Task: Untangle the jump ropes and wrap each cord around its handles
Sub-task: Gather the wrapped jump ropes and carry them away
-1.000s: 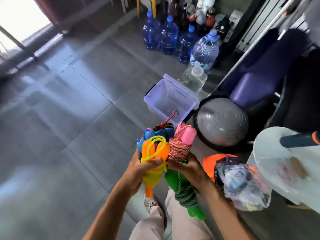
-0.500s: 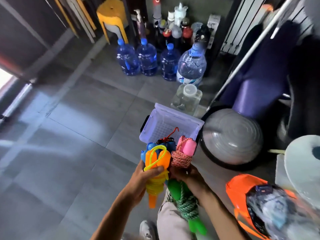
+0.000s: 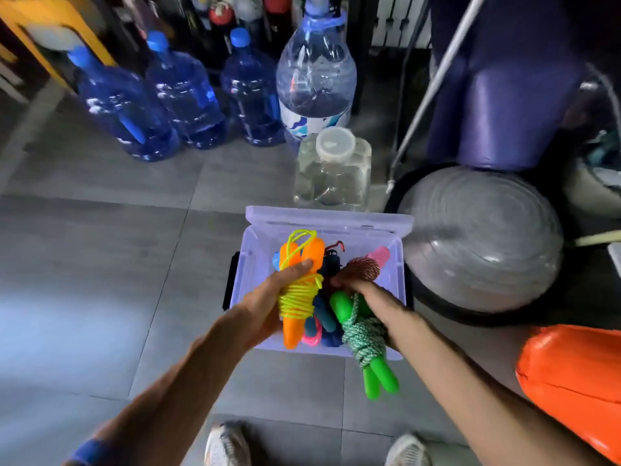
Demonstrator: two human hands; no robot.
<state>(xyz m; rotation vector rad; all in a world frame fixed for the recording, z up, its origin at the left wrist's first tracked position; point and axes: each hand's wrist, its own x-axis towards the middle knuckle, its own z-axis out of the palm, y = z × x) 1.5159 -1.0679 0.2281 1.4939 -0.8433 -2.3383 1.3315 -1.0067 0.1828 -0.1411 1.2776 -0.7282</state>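
Observation:
Both hands hold a bunch of wrapped jump ropes over a clear lilac plastic bin (image 3: 339, 220) on the floor. My left hand (image 3: 268, 297) grips the orange-handled rope (image 3: 295, 317), its yellow cord wound round the handles. My right hand (image 3: 366, 297) grips the green-handled rope (image 3: 366, 341) with green-white cord and the pink-handled rope (image 3: 361, 269) with red-white cord. Between them sits a blue-handled rope (image 3: 324, 317) with a dark cord; which hand bears it is hidden. The bundles hang just above the bin's opening.
Several blue water bottles (image 3: 181, 92) and a clear jar (image 3: 332, 169) stand behind the bin. A grey half-dome balance ball (image 3: 480, 240) lies right of it, an orange bag (image 3: 571, 371) at the lower right. My shoes (image 3: 228, 445) are below.
I have stepped up to the bin and lowered both hands with the rope bundles from in front of it to directly over its opening. The grips look unchanged.

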